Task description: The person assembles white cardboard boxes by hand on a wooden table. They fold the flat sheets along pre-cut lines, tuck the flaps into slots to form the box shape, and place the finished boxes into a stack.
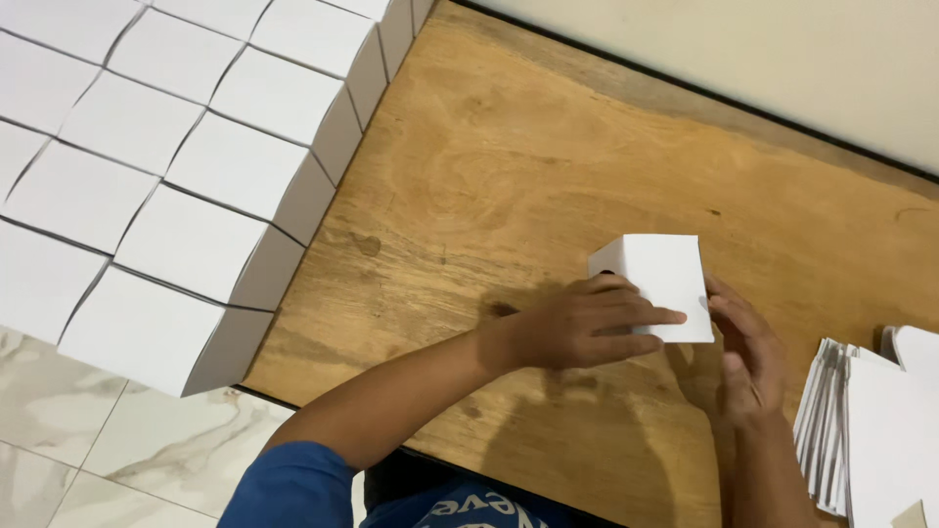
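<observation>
Two hands, left (587, 328) and right (748, 357), on one white box (660, 279). About fifteen assembled white boxes (147, 176) packed at left. One stack of flat cards (866, 430) at right.

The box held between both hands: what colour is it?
Plain white; the box shows best in the head view.

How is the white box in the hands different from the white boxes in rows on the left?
The white box stands alone on the wooden board, held between left hand and right hand; the rows of boxes sit packed edge to edge, untouched. Both look plain white and similar in shape.
</observation>
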